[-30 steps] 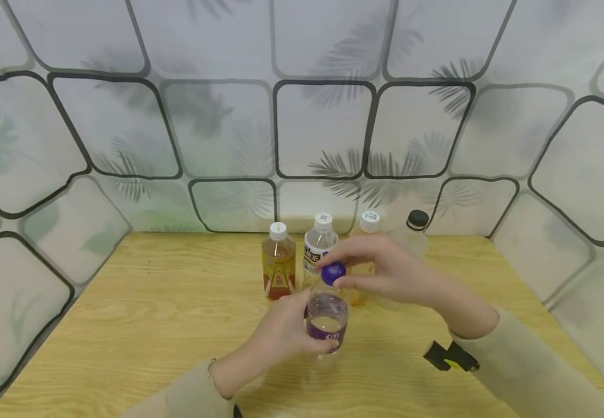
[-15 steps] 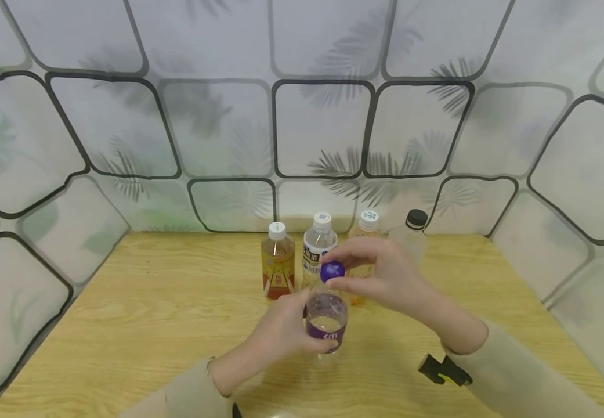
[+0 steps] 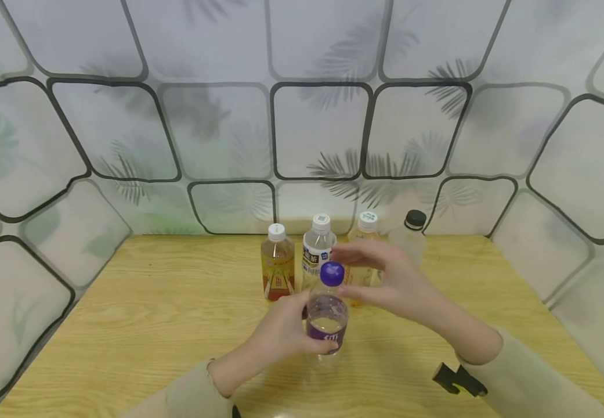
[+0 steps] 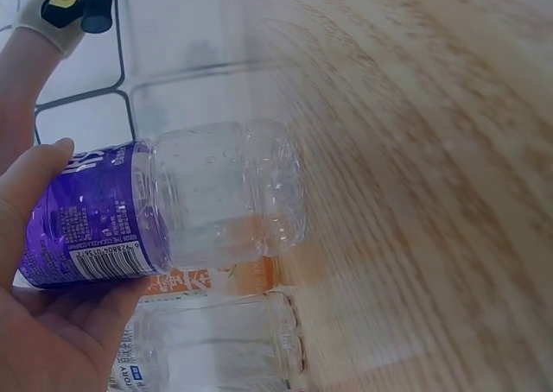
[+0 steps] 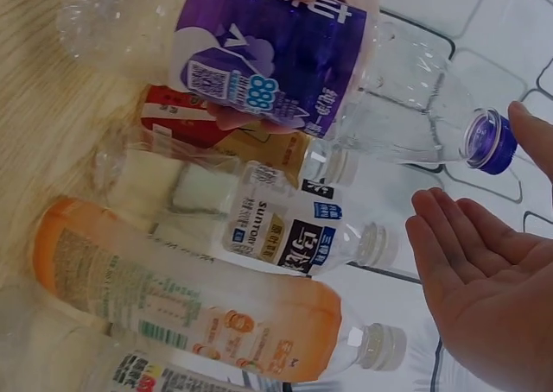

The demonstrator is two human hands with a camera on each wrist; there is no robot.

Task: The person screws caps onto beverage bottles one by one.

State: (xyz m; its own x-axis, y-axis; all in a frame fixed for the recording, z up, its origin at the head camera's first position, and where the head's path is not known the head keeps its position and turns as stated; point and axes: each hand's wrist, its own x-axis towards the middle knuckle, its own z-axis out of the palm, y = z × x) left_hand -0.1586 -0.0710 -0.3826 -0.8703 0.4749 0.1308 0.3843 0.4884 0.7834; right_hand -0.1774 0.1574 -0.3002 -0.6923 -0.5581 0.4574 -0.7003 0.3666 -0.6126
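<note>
My left hand (image 3: 283,331) grips a clear plastic bottle (image 3: 328,310) round its purple label (image 4: 91,215), thumb on one side and fingers on the other. Clear liquid partly fills the bottle, which stands upright over the table. Its purple cap (image 3: 332,273) is on the neck. Around that cap my right hand (image 3: 393,281) hovers, thumb and fingers spread. In the right wrist view the fingers (image 5: 449,237) lie apart from the cap and nearly straight; the thumb (image 5: 529,133) is close beside it, and whether it touches I cannot tell.
Behind stand several bottles: an amber tea bottle (image 3: 278,267), a white-capped one with a Suntory label (image 5: 268,224), an orange-labelled one (image 5: 190,297) and a black-capped one (image 3: 411,238). A patterned curtain (image 3: 218,128) closes off the back of the wooden table (image 3: 176,302).
Half a second ago my right thumb and fingers were at the purple cap; now they have spread away from it. My left hand keeps its grip, and the bottle has hardly moved.
</note>
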